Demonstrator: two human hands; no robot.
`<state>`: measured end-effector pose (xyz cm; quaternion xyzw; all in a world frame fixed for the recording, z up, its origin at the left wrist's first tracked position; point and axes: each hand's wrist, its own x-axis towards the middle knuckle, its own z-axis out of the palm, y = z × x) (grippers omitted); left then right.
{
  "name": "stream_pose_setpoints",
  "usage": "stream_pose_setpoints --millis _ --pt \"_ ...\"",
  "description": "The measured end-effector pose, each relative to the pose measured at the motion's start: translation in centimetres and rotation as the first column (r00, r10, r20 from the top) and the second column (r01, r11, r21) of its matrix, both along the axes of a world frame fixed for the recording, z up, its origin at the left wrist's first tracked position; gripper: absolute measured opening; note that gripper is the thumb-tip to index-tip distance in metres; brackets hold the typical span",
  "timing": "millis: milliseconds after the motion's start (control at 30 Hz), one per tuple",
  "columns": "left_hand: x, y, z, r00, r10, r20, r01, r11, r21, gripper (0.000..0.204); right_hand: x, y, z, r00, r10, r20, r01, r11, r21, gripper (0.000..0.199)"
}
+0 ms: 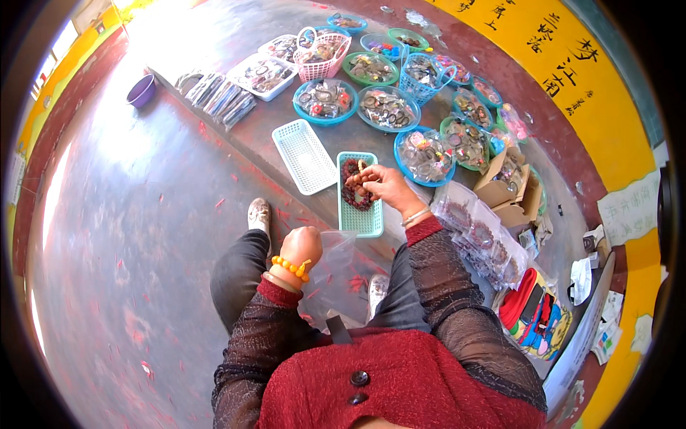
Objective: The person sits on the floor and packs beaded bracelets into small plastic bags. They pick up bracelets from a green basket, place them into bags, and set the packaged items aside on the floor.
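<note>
Clear bag (337,249), gripped in closed left hand (302,247). Dark beads (348,170), inside green basket (361,227), under bent fingers of right hand (387,187); pinched or merely touched, cannot tell. White basket (304,157), just left of green basket. Beyond: blue bowls (325,122), filled with clear packets (325,99).

both hands (300,247) curled (the right (386,186) farther forward).

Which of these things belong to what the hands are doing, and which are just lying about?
Seemingly in use:
- dark red beads, at the right hand's fingertips
- pale green basket under them
- clear plastic bag at the left hand

Apparently just lying about:
- white basket
- purple basin
- colourful bag
</note>
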<state>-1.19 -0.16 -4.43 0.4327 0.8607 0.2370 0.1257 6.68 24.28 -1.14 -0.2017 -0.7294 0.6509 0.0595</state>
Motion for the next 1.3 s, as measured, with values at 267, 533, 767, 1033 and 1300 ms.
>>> stream_pose_setpoints --millis 267,533,767,1033,1300 --pt "0.2 0.8 -0.5 0.997 -0.059 0.042 0.057 0.997 0.047 0.02 3.1 -2.8 4.4 0.946 0.24 -0.217 -0.267 0.958 -0.104 0.022" --pt "0.5 1.1 0.5 0.986 -0.064 0.155 0.058 0.998 0.039 0.022 3.7 -3.9 5.5 0.917 0.378 -0.125 -0.385 0.922 -0.038 0.021" --pt "0.1 0.9 0.5 0.978 -0.111 0.175 0.096 0.991 0.093 0.024 3.5 -4.4 5.1 0.886 0.459 -0.064 -0.451 0.886 0.107 0.021" --pt "0.7 1.0 1.8 0.951 -0.166 0.262 0.134 0.982 0.135 0.025 2.9 -7.0 3.7 0.847 0.527 0.07 -0.399 0.542 0.739 0.016" --pt "0.4 0.9 2.2 0.961 -0.188 0.2 0.157 0.974 0.164 0.017 2.7 -7.9 3.4 0.861 0.507 0.043 -0.354 0.536 0.767 0.011"
